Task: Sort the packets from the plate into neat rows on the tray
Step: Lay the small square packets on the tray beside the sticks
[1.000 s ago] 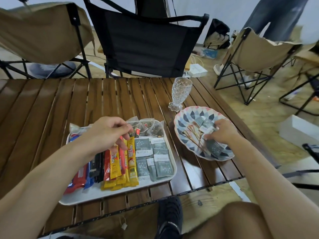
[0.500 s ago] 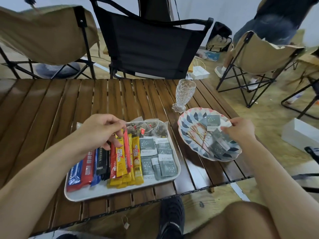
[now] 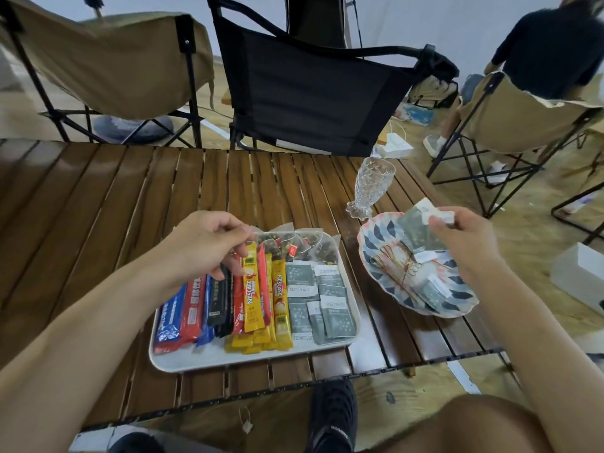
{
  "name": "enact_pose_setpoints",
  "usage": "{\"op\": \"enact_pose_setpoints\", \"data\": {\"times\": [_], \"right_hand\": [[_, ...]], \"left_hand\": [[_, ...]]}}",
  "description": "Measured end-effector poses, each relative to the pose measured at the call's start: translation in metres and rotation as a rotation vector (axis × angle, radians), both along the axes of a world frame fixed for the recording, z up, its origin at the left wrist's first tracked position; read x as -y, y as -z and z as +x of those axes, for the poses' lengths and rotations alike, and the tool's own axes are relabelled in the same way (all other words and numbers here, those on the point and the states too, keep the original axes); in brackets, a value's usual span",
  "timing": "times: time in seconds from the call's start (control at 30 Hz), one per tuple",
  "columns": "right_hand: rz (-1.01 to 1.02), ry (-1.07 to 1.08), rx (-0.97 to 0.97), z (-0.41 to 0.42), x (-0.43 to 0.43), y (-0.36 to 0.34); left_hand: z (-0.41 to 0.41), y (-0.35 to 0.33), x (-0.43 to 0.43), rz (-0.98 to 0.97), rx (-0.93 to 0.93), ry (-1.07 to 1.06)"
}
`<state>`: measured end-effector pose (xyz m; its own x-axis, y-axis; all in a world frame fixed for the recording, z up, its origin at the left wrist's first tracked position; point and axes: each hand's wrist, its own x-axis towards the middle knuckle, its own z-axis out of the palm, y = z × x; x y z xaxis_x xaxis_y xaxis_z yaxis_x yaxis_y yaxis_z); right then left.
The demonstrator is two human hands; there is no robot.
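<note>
A white tray [image 3: 248, 359] on the slatted table holds rows of stick packets: blue, red, black and yellow ones, with grey-green square packets at its right and clear tea bags at the back. My left hand [image 3: 209, 240] hovers over the sticks and pinches the top of a yellow stick packet [image 3: 253, 289]. To the right stands a patterned plate [image 3: 371, 243] with several grey-green packets and some loose strings. My right hand [image 3: 464, 240] is raised over the plate, gripping a grey-green packet [image 3: 415, 225] by its white edge.
A cut-glass goblet [image 3: 371, 188] stands just behind the plate. Folding chairs line the far side of the wooden table [image 3: 98, 197]. A person stands at the back right. A white box [image 3: 578, 276] lies on the floor to the right.
My right hand has lifted a grey-green packet off the plate and raised it. My left hand has stayed at the top of the yellow sticks.
</note>
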<state>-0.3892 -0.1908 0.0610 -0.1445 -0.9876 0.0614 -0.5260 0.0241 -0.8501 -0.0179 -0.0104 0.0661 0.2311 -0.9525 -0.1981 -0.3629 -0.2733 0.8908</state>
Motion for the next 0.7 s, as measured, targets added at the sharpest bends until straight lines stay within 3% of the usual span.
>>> {"op": "enact_pose_setpoints", "data": {"times": [0.07, 0.27, 0.4, 0.7], "right_hand": [[0.140, -0.194, 0.167, 0.022, -0.010, 0.000], [0.318, -0.556, 0.381, 0.105, -0.047, 0.007], [0.400, -0.598, 0.516, 0.137, -0.064, 0.007], [0.525, -0.584, 0.541, 0.145, -0.070, 0.011]], "left_hand": [[-0.001, 0.000, 0.000, 0.000, 0.002, -0.001], [-0.010, -0.004, -0.002, 0.007, 0.024, 0.059], [-0.010, -0.004, -0.003, 0.006, 0.038, 0.117], [-0.012, 0.000, -0.001, -0.022, 0.074, 0.132]]}}
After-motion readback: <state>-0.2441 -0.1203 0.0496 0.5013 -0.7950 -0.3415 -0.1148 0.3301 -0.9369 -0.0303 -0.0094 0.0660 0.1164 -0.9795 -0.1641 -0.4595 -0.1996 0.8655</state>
